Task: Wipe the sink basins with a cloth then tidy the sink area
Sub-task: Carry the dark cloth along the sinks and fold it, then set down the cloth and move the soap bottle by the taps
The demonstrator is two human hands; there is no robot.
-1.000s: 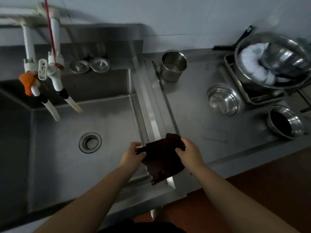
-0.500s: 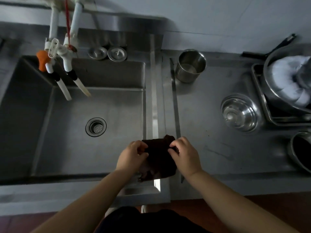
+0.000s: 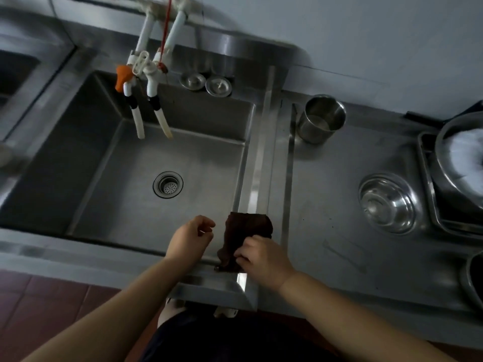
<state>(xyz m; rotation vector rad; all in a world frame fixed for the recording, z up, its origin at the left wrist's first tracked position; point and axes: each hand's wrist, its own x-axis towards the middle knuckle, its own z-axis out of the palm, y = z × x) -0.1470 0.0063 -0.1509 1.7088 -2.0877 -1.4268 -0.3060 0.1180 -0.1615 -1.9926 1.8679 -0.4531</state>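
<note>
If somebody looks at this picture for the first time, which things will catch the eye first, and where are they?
The dark brown cloth stands out, held by the right hand over the sink's right rim, with the left hand beside it holding nothing. The orange tap handle glows above the basin's far wall, and a shiny steel bowl sits on the counter to the right.

right hand (image 3: pixel 261 257) gripping dark cloth (image 3: pixel 245 231) at sink basin (image 3: pixel 130 158) rim, left hand (image 3: pixel 189 237) loosely curled beside

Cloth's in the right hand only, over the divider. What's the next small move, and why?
Probably lay the cloth flat along the divider. The right hand pinches its near end, the left hand hangs free beside it, and the basin looks bare already.
</note>
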